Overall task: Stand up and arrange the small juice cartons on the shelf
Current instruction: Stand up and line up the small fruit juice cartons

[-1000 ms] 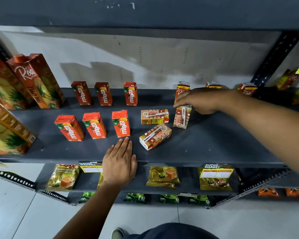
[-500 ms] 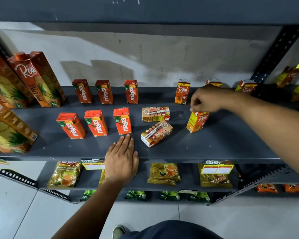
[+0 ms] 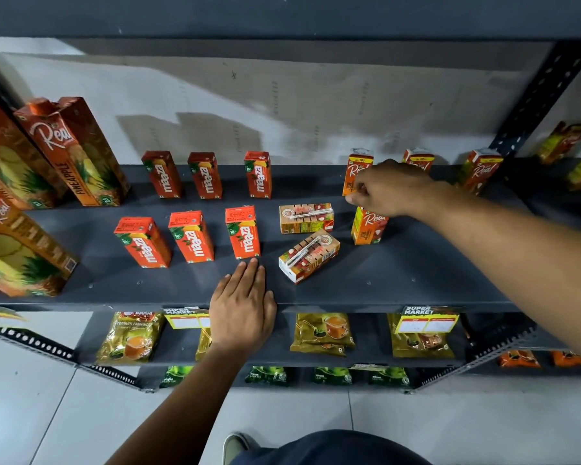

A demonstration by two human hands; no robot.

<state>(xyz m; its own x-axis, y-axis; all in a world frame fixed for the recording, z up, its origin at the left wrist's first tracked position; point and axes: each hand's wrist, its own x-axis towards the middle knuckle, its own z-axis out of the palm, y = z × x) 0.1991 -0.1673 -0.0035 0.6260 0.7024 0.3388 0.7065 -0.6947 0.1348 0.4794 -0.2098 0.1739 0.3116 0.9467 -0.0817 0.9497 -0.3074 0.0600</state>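
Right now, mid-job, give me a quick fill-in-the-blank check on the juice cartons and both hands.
1. The number of small cartons lying flat on the shelf is ____.
2. The left hand rests flat at the shelf's ____ edge.
3. The right hand is above a small Real carton that stands ____.
4. The front row of Maaza cartons holds ____ cartons.

Missing words: two; front; upright; three
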